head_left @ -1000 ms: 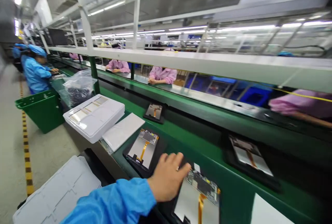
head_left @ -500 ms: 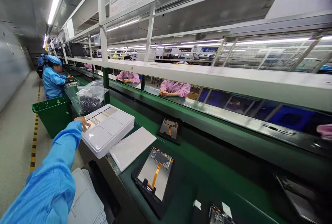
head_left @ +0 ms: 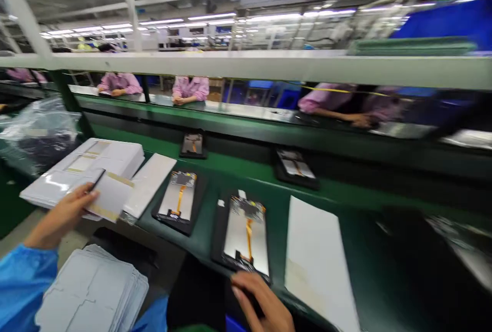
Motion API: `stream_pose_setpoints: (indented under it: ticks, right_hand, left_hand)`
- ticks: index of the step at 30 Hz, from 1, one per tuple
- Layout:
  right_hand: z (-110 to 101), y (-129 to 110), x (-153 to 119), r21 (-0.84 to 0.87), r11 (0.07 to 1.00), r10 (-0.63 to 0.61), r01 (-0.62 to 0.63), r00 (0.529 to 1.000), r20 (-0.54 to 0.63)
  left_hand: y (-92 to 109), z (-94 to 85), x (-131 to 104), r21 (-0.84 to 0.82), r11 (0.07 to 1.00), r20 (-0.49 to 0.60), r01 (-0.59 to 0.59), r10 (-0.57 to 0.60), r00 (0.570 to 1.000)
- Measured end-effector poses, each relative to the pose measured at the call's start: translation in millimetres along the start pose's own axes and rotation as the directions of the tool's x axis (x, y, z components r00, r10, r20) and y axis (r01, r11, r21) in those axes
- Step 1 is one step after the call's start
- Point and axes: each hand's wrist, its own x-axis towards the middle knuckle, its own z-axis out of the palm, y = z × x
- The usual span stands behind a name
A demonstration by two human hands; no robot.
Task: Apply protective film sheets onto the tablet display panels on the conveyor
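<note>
My left hand (head_left: 65, 216) pinches a thin dark strip (head_left: 98, 180) at the left, over a white card with tan bands (head_left: 115, 193); whether the fingers also grip the card is unclear. Behind it lies a stack of white trays (head_left: 119, 155). At the bottom centre is my right hand (head_left: 265, 304), blurred, fingers bent and apart, nothing visible between them. It is close to the lower edge of an opened tablet (head_left: 240, 240) with an orange ribbon cable. Another opened tablet (head_left: 172, 206) lies to its left on a black pad.
White sheets (head_left: 151, 181) (head_left: 315, 255) lie on the green bench (head_left: 277, 199). Two more devices (head_left: 192, 145) (head_left: 295, 165) lie farther back. A plastic bag (head_left: 42, 135) is at the left, grey-white sheets (head_left: 90, 291) below. People in pink sit across, beyond a white rail (head_left: 230, 68).
The view has swung right and down. My left hand has come away from the tray stack's compartments and now holds a dark strip. My right hand has come into view.
</note>
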Motion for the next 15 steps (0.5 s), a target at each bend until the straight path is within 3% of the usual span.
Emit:
stream_pose_setpoints:
  ticks: [1,3,5,7,9,11,15]
  right_hand:
    - [-9,-8,3,0.005,0.999,-0.038,0.038,0.999,0.015]
    - [-25,-16,10,-0.019,0.993,-0.113,0.114,0.992,0.047]
    - [-42,-14,11,-0.13,0.973,-0.179,0.189,0.98,0.084]
    - [-62,-8,2,-0.301,0.923,-0.207,0.24,0.969,0.138]
    - [-83,-5,-16,-0.455,0.85,-0.198,0.267,0.961,0.194]
    - [-102,-5,-37,-0.55,0.783,-0.186,0.291,0.953,0.239]
    - [-122,-6,-74,-0.633,0.704,-0.176,0.322,0.942,0.284]
  left_hand:
    - [-15,36.3,-18,-0.059,0.997,0.222,0.051,-0.036,0.974]
    - [-39,110.3,-58,-0.076,0.987,0.581,0.14,-0.07,0.811]
    - [-52,175.2,-95,-0.05,0.978,0.773,0.202,-0.091,0.628]
    - [-54,223.7,-126,-0.002,0.973,0.862,0.229,-0.114,0.494]
    - [-54,256.7,-147,0.052,0.968,0.908,0.247,-0.149,0.392]
    - [-57,277.7,-163,0.106,0.953,0.925,0.285,-0.199,0.324]
    - [-75,293.6,-190,0.155,0.893,0.91,0.422,-0.295,0.292]
